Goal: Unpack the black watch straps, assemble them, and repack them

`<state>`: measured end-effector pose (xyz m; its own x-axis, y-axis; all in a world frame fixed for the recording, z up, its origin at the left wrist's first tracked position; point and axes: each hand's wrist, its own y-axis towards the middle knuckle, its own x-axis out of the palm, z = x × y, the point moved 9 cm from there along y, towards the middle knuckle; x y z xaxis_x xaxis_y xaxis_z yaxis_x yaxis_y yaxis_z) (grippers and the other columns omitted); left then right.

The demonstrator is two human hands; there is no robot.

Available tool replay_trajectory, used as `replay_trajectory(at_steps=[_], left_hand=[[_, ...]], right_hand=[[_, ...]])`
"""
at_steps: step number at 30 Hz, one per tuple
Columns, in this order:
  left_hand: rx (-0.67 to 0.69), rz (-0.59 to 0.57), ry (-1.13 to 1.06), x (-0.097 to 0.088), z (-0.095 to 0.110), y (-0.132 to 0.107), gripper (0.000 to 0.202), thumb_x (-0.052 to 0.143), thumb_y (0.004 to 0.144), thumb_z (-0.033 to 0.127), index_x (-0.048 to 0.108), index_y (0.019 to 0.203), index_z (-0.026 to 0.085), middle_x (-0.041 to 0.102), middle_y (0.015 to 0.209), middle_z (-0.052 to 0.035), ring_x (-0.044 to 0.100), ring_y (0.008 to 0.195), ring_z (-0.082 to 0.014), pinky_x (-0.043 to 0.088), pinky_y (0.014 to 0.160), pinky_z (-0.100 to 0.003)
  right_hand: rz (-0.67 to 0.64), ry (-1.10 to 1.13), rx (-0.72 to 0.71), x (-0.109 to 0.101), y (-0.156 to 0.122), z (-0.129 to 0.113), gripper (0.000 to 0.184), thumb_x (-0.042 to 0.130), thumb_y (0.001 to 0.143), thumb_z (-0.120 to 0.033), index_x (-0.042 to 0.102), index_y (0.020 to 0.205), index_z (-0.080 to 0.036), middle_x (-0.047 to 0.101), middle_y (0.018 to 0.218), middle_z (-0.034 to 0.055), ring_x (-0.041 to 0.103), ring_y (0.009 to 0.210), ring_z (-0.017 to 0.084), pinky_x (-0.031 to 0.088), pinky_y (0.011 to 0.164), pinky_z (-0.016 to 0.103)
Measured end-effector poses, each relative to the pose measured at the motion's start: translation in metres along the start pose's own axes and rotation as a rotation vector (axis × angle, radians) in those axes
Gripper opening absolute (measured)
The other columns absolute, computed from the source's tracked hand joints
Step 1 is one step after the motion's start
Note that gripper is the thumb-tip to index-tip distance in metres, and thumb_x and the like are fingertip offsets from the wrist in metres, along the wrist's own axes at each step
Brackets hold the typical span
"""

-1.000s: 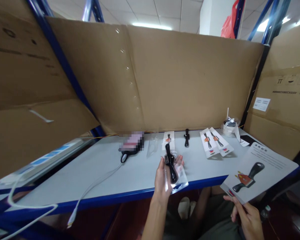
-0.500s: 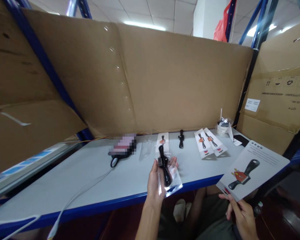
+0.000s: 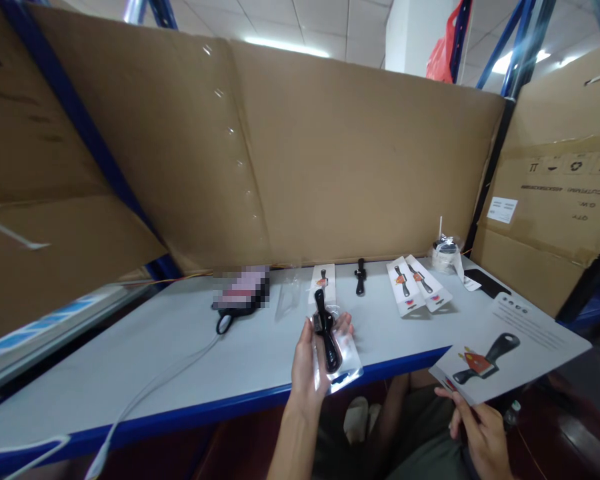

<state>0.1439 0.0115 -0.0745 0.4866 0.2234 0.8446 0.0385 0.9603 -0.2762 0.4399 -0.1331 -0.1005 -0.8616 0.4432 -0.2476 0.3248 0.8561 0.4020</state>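
My left hand [image 3: 305, 373] is palm up, its fingers curled around a clear plastic blister shell [image 3: 349, 363]. Inside or on that shell lies a black spokeshave [image 3: 332, 353], its upper handle pointing away from me. At the right, my right hand [image 3: 483, 433] pinches the lower corner of a white printed card [image 3: 530, 357], which carries a picture of a spokeshave. The card is tilted, apart from the shell. Behind my left hand, another printed card [image 3: 325, 275] lies on the table, and a loose black spokeshave [image 3: 361, 279] sits to its right.
Two overlapping printed cards [image 3: 405, 293] lie on the grey table [image 3: 180, 373]. Farther left are a clear plastic piece [image 3: 289, 297] and a phone [image 3: 243, 293] with a white cable [image 3: 165, 380]. A wrapped cup [image 3: 445, 257] and a dark flat object [image 3: 487, 283] occupy the back right. Cardboard walls surround the table.
The card in my right hand has tipped flatter, its far edge lower and farther right. My left hand keeps its hold on the shell and spokeshave. The whole view has shifted slightly.
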Motion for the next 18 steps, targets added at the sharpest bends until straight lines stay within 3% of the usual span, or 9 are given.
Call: replay_trajectory(at_steps=[4,7,13,18], left_hand=[[0.008,-0.020,0.016,0.001,0.001,0.000,0.047,0.042,0.105,0.040,0.062,0.137,0.012,0.075,0.113,-0.0204,0.076,0.097,-0.0275,0.064,0.083,-0.039],[-0.022,-0.031,0.009,0.002,0.000,0.001,0.048,0.039,0.105,0.040,0.062,0.137,0.012,0.074,0.112,-0.0214,0.075,0.101,-0.0284,0.063,0.084,-0.039],[-0.046,-0.060,-0.014,-0.001,-0.001,0.006,0.045,0.040,0.104,0.040,0.064,0.132,0.013,0.073,0.112,-0.0207,0.075,0.101,-0.0284,0.063,0.083,-0.039],[-0.047,-0.096,-0.032,0.003,-0.002,0.005,0.046,0.042,0.104,0.042,0.062,0.134,0.013,0.073,0.110,-0.0196,0.074,0.099,-0.0282,0.062,0.085,-0.041]], right_hand=[[-0.060,0.022,-0.031,0.005,-0.002,-0.002,0.050,0.058,0.097,-0.052,0.073,0.060,-0.023,0.080,0.077,0.0100,0.073,0.061,0.021,0.060,0.066,0.029],[-0.044,0.033,0.007,0.006,-0.003,0.001,0.053,0.057,0.097,-0.056,0.071,0.057,-0.023,0.078,0.073,0.0098,0.071,0.056,0.020,0.060,0.063,0.029],[0.038,0.051,0.072,-0.003,0.005,0.006,0.057,0.061,0.090,-0.066,0.068,0.054,-0.023,0.062,0.046,0.0065,0.077,0.073,0.029,0.061,0.070,0.033],[0.112,0.120,0.197,-0.014,0.003,0.003,0.053,0.060,0.091,-0.066,0.077,0.073,-0.019,0.072,0.061,0.0091,0.066,0.051,0.021,0.058,0.057,0.032]])
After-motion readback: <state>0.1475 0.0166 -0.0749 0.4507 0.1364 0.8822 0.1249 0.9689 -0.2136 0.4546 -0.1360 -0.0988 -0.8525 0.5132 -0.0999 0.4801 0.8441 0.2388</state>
